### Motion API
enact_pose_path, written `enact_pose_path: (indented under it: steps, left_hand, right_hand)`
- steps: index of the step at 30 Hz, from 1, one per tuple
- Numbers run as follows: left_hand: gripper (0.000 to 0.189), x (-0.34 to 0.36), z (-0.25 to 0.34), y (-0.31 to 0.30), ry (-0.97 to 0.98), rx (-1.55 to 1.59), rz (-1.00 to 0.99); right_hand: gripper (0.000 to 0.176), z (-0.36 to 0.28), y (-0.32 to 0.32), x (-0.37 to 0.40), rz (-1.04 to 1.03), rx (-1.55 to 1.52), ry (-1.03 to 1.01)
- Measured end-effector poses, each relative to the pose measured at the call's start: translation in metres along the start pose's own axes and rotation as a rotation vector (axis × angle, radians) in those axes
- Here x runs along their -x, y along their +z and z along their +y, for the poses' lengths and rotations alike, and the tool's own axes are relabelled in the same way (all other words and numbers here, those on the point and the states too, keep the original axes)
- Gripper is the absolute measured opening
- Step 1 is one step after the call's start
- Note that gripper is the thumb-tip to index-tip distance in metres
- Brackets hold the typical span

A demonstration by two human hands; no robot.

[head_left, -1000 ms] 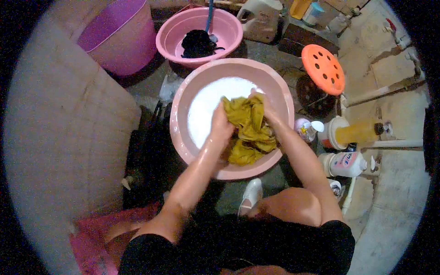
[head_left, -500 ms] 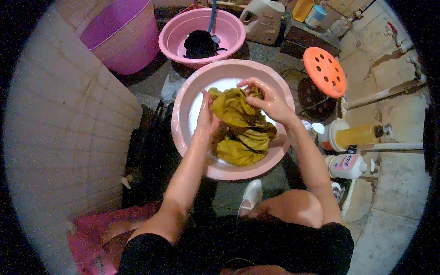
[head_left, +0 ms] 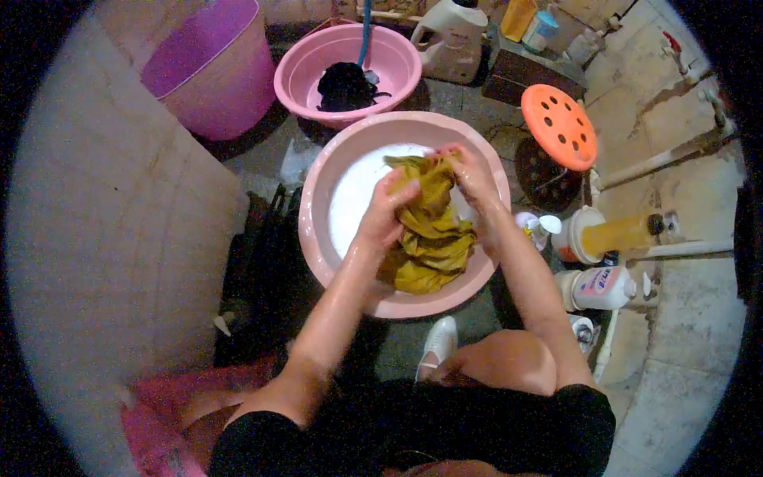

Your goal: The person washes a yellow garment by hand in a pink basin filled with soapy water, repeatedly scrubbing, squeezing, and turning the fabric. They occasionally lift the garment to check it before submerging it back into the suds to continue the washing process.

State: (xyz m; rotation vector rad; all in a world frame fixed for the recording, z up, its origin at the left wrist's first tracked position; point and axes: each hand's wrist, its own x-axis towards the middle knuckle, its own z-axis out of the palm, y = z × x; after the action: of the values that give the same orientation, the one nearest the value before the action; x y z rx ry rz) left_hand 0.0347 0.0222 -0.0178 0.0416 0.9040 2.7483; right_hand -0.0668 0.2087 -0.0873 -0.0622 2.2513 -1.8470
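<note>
A wet mustard-green cloth (head_left: pixel 435 246) hangs bunched over the large pale pink basin (head_left: pixel 318 171), its lower folds resting toward the basin's near right side. White suds (head_left: pixel 355 199) show at the left inside the basin. My left hand (head_left: pixel 387 208) is closed around the cloth's left side, thumb on top. At the cloth's upper end, my right hand (head_left: pixel 470 176) pinches the fabric with curled fingers.
Beyond the basin sits a smaller pink tub (head_left: pixel 290 71) holding black fabric (head_left: pixel 346 87). A tall purple-pink bucket (head_left: pixel 218 87) is at back left. An orange stool (head_left: pixel 560 127), cleaner bottles (head_left: pixel 604 288) and a yellow-liquid bottle (head_left: pixel 620 237) stand right. A large jug (head_left: pixel 451 44) stands behind.
My left hand has moved right and closed on the cloth. The cloth is gathered narrower and shifted right, showing more suds. My right hand has drawn its fingers in on the upper end.
</note>
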Motion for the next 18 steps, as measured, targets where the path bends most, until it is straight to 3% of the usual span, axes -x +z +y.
enact_pose_path:
  steps: [2,3,6,7,8,10,11,12,13,14,16,17,18]
  left_hand:
    - [0.036,0.004,-0.007,-0.006,-0.063,0.001,-0.117]
    - [0.034,0.006,-0.008,-0.01,-0.122,0.006,-0.229]
    - [0.04,0.005,0.004,-0.019,-0.131,-0.004,-0.238]
    - [0.036,-0.003,0.023,-0.033,-0.107,-0.179,-0.053]
    - [0.03,-0.006,0.017,-0.043,-0.046,-0.193,0.0]
    - [0.027,-0.04,0.02,-0.079,0.031,-0.498,0.301]
    - [0.027,-0.051,0.012,-0.091,0.03,-0.497,0.301]
    - [0.027,-0.059,0.002,-0.101,0.108,-0.534,0.459]
    - [0.028,-0.065,-0.01,-0.113,0.191,-0.571,0.618]
    - [0.028,-0.072,-0.023,-0.129,0.193,-0.574,0.619]
    - [0.036,-0.084,-0.051,-0.157,0.091,-0.586,0.799]
    - [0.039,-0.073,-0.049,-0.129,0.096,-0.622,0.81]
    - [0.039,-0.072,-0.068,-0.141,0.087,-0.603,0.81]
  right_hand:
    - [0.056,-0.026,0.024,0.028,-0.21,-0.521,0.106]
    - [0.071,-0.047,0.022,0.043,-0.483,-0.748,0.263]
    - [0.064,-0.01,0.016,0.029,-0.609,-0.703,0.281]
    - [0.055,-0.074,0.012,0.058,-0.203,-0.399,0.287]
    - [0.055,-0.065,0.011,0.047,-0.201,-0.396,0.289]
    - [0.051,-0.04,0.009,0.017,-0.206,-0.39,0.142]
    - [0.054,-0.042,0.011,0.018,-0.142,-0.381,0.124]
    - [0.054,-0.038,0.018,0.014,-0.144,-0.387,0.13]
    - [0.054,-0.033,0.026,0.007,-0.164,-0.251,0.058]
    - [0.055,-0.032,0.033,-0.002,-0.18,-0.11,-0.019]
    - [0.05,-0.027,0.039,-0.016,-0.194,0.013,0.006]
    - [0.047,-0.008,0.044,-0.027,-0.118,0.115,0.102]
    - [0.045,0.021,0.053,-0.041,-0.04,0.238,0.199]
